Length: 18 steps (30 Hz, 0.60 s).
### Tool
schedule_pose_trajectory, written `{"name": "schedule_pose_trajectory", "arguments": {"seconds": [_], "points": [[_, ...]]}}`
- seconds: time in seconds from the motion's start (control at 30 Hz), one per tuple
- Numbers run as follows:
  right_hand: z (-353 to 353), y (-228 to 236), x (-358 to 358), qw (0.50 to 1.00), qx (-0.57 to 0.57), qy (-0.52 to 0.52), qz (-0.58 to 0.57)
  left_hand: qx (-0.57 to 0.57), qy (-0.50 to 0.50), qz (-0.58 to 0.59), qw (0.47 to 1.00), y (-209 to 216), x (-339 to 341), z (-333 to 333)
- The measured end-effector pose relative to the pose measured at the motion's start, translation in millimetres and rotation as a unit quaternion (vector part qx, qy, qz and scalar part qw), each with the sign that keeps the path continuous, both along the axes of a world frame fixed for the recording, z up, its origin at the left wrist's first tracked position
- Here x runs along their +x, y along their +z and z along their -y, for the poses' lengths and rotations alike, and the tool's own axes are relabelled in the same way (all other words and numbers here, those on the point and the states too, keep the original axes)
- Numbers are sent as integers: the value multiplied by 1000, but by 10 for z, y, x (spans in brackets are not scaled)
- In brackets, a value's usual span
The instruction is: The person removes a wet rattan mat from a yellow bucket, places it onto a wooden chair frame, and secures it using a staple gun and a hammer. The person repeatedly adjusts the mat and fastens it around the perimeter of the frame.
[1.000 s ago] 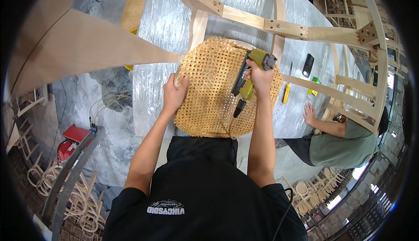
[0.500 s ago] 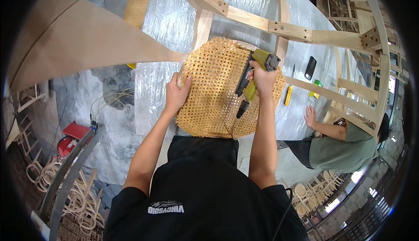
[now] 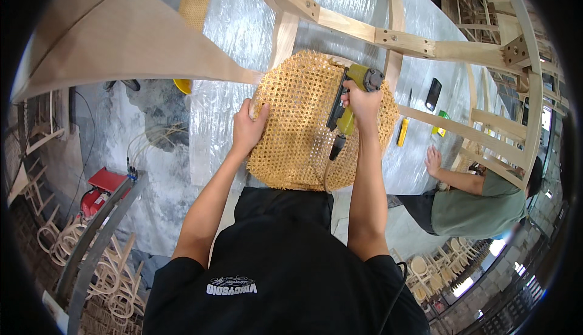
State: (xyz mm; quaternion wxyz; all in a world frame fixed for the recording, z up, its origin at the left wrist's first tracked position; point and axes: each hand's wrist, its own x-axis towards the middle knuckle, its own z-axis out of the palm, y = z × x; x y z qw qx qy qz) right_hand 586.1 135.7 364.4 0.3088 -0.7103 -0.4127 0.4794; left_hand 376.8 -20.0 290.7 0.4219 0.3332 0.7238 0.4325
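Note:
In front of me lies a rounded panel of woven cane webbing [image 3: 291,128], honey-coloured with frayed edges. A strip of pale wooden rim shows at its far edge. My left hand [image 3: 248,130] grips the panel's left edge, thumb on top and the other fingers partly hidden at the side. My right hand [image 3: 364,105] is wrapped round the handle of a green and black air stapler [image 3: 363,77]. The tool lies over the right part of the webbing, its hose running down toward my body. Whether its nose touches the cane I cannot tell.
A wooden chair frame [image 3: 346,27] stands beyond the panel on the plastic-covered table [image 3: 215,116]. At right lie a yellow cutter knife [image 3: 402,132], a dark phone-like object [image 3: 433,94] and a co-worker's hand [image 3: 433,161]. A large wooden piece [image 3: 139,43] juts in from the left.
The stapler and my right hand have shifted slightly up and to the left over the webbing. My left hand keeps its grip on the panel's edge.

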Motion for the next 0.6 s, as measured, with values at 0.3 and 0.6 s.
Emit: {"name": "schedule_pose_trajectory", "arguments": {"seconds": [0.3, 0.6], "points": [[-33, -51, -72, 1000, -5, 10, 9, -8, -11, -12, 1000, 16, -20, 12], [-15, 22, -81, 999, -10, 33, -29, -27, -2, 13, 1000, -15, -10, 26]]}}
